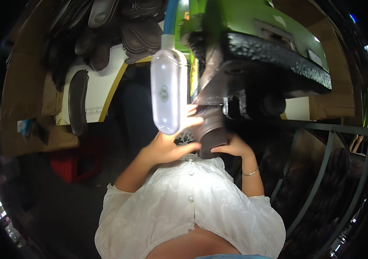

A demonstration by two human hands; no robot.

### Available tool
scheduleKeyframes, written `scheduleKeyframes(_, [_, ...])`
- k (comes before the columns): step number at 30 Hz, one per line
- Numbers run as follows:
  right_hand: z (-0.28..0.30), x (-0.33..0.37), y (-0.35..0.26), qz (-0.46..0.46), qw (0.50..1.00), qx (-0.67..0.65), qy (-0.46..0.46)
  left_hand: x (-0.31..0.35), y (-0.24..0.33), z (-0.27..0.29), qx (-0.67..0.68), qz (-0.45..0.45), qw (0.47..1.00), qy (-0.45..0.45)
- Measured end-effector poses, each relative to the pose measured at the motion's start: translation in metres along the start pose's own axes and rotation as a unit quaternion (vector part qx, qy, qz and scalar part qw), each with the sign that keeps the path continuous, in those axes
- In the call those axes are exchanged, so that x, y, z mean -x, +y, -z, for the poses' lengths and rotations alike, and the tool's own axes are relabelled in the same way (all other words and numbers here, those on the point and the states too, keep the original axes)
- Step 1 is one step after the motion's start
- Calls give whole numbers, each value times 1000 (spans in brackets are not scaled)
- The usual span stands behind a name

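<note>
I'm holding the brown sole (pixel 212 133) at the green machine (pixel 274 32); looks mid-job. Right hand (pixel 235 146) pinches its near end; left hand (pixel 166 146) spread half open at its left side, contact unclear. More soles (pixel 78 103) on the worktop (pixel 94 101), done or waiting: can't tell.

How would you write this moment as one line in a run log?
left grip: open, at left edge of brown piece | right grip: holding its near end | green machine: at piece's far end

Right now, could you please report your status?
Left grip at left edge of dark piece. Right grip on its near end. Piece at green machine. White lamp partly hides left grip.
</note>
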State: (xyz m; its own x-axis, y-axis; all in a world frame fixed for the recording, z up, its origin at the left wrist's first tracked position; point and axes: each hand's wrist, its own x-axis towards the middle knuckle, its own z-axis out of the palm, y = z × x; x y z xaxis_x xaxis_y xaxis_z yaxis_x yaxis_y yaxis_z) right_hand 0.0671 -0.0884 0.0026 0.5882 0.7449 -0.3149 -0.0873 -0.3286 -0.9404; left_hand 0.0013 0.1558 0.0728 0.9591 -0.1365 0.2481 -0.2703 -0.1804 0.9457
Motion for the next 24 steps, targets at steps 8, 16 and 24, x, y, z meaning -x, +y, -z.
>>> scheduleKeyframes(8, [-39,2,17,23,987,-125,96,-28,-5,-57,78,96,992,-1])
scheduleKeyframes(16, [-67,-10,-9,29,979,-198,45,-45,7,-29,96,202,971,81])
scheduleKeyframes(24, [15,33,19,-18,994,-95,47,-22,4,-24,249,194,946,75])
